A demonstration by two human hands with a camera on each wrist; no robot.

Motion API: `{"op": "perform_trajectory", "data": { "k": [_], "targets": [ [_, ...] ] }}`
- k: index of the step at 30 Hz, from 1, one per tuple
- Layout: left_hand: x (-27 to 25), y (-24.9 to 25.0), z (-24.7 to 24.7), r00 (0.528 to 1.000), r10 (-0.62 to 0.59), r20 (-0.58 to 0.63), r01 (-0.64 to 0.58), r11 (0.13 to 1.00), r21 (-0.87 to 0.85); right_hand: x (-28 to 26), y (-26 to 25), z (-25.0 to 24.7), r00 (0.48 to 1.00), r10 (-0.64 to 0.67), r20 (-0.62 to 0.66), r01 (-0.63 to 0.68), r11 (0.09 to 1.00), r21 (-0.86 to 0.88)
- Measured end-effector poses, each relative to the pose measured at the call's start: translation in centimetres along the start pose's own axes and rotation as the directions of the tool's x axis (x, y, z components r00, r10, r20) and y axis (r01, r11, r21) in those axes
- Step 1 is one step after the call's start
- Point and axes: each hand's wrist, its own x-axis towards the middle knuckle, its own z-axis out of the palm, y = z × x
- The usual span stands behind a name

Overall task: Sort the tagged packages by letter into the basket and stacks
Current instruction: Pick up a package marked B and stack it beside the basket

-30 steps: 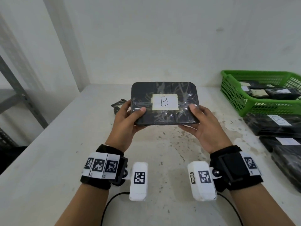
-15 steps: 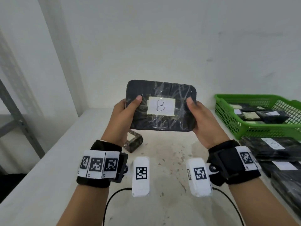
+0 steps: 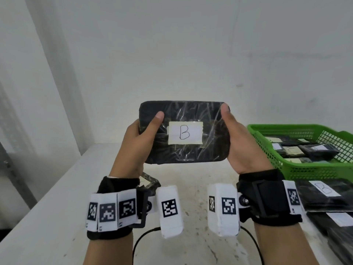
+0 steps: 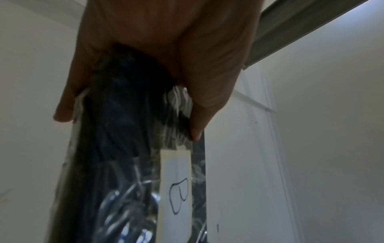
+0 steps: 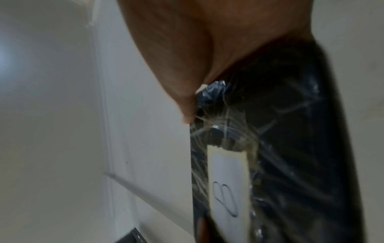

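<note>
I hold a black plastic-wrapped package upright above the table, its white tag marked B facing me. My left hand grips its left end, thumb on the front and fingers behind. My right hand grips the right end the same way. The left wrist view shows the package edge-on with the tag and my thumb on it. In the right wrist view the package and its tag show under my thumb.
A green basket with several tagged packages sits at the right. In front of it lies a stack of black packages, the top one tagged B, with another stack nearer. A small package lies on the table behind my left wrist.
Both hands have lifted the B package from low over the table to chest height and tilted it upright toward me. The view has shifted upward.
</note>
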Motion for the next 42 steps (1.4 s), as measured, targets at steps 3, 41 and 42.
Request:
{"op": "perform_trajectory", "data": {
  "k": [3,41,42],
  "targets": [
    [0.0,0.2,-0.3,0.998,-0.041,0.046,0.042,0.999,-0.021,0.4,0.4,0.2,0.994,-0.005,-0.106,-0.007,0.993,-0.116],
    [-1.0,0.3,0.5,0.98,0.198,-0.026,-0.196,0.977,0.085,-1.3,-0.4,1.3,0.946,-0.245,-0.21,0.181,0.942,-0.284],
    [-0.9,0.2,0.4,0.984,0.177,-0.014,-0.175,0.982,0.073,-1.3,-0.3,1.2,0.945,-0.245,-0.218,0.177,0.94,-0.291]
  ]
}}
